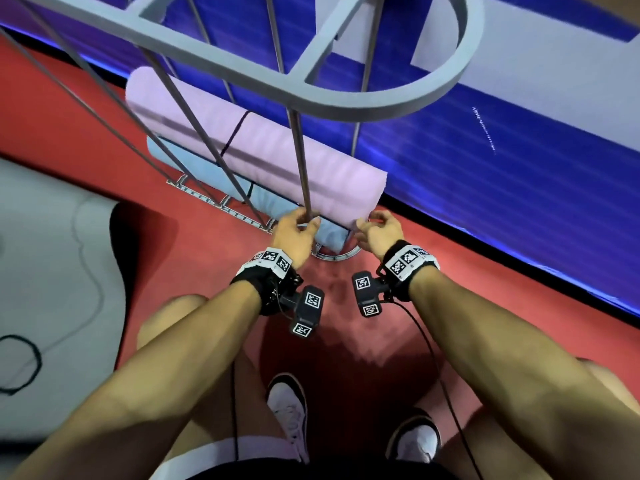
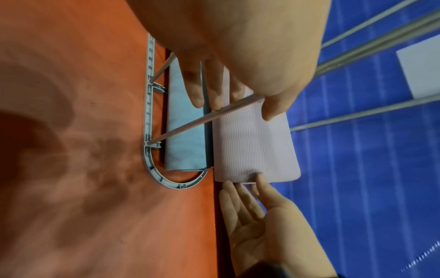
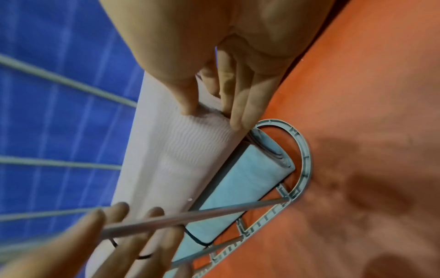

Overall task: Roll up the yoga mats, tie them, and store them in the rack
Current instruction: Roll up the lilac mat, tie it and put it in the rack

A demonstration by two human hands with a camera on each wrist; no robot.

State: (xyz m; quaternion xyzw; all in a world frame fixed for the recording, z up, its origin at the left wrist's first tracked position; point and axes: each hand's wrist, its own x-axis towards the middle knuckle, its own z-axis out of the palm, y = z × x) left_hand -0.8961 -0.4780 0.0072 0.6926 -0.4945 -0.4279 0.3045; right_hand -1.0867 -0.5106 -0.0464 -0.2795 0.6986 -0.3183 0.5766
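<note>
Step in hand, as judged: storing. The pink mat (image 1: 256, 150), rolled and tied w/ a dark cord (image 1: 233, 138), lies on its side among the bars of the grey rack (image 1: 346, 102), on top of a blue mat (image 1: 221, 178) that is also rolled and tied and sits low in the rack, on the rack's base ring (image 2: 152, 165). The pink mat's near end sticks out just past the ring; its far end is deeper in the rack.

Left hand (image 1: 294, 233): grip closed round a thin upright rack bar (image 1: 303, 174), thumb on one side, fingers on the other, tips over the blue mat. It appears to steady the rack.

Right hand (image 1: 379, 230): at the pink mat's near end, thumb and fingers (image 3: 235, 105) pinching that end's edge; the foam dimples under the thumb.

Both forearms reach forward and down toward the rack, wrists bent downward.

Next move, as judged: push or settle the pink mat fully inside the rack, keeping the rack braced. Risk: mat snags on a bar, or the rack tips. A grey mat (image 1: 52, 271) lies flat on the floor, well left of the rack; probably yet to be rolled.
</note>
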